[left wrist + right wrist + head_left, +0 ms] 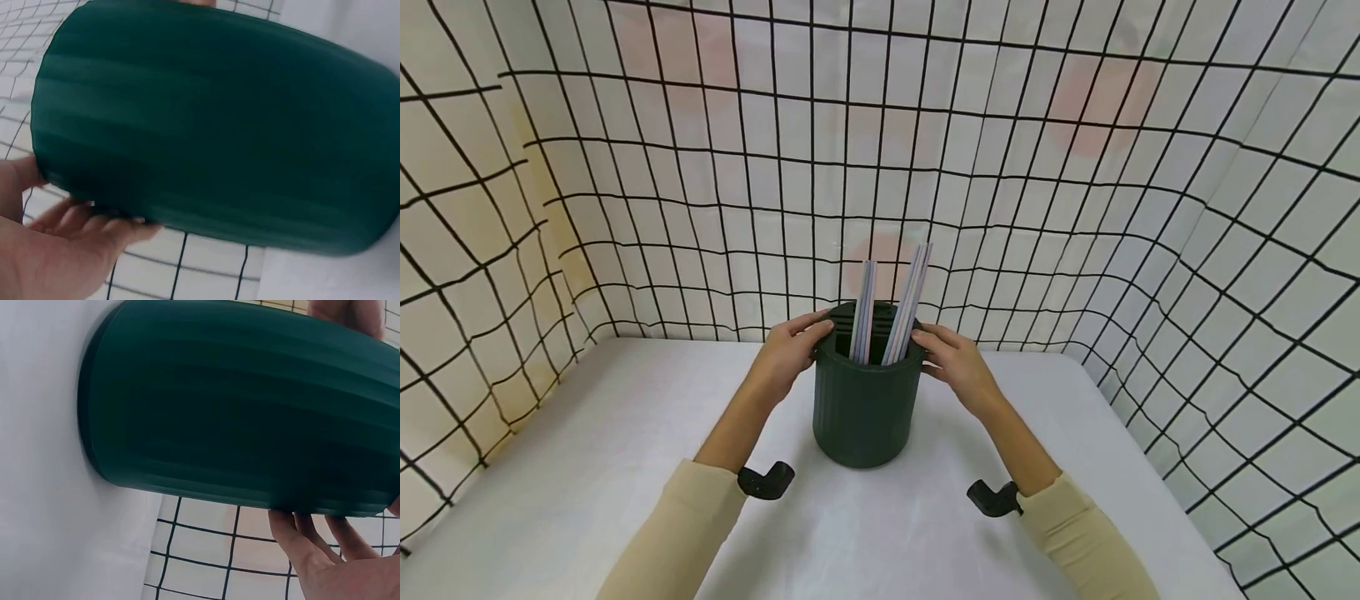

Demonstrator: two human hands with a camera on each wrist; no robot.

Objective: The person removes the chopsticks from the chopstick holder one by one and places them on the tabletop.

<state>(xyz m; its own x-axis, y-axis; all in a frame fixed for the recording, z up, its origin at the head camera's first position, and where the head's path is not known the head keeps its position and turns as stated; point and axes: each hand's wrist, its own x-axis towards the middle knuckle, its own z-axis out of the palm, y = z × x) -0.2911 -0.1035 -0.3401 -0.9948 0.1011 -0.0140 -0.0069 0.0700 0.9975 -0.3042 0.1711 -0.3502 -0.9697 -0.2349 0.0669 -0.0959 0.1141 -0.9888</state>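
Observation:
A dark green ribbed container (865, 417) with a slotted top stands at the middle of the white table. Two bundles of thin, pale striped sticks rise from it, a left bundle (863, 312) and a right bundle (908, 304) leaning to the right. My left hand (786, 354) grips the container's upper left side, thumb at the rim. On the opposite side my right hand (957, 365) holds it near the top, thumb at the rim and fingers along the wall. Both wrist views show the container's ribbed wall (187, 125) filling most of the picture, fingers against its side.
Black wire grid panels (880, 158) backed with white sheeting enclose the table (647, 400) at the back and both sides. Each wrist carries a small black device, one left device (767, 482) and one right device (992, 498).

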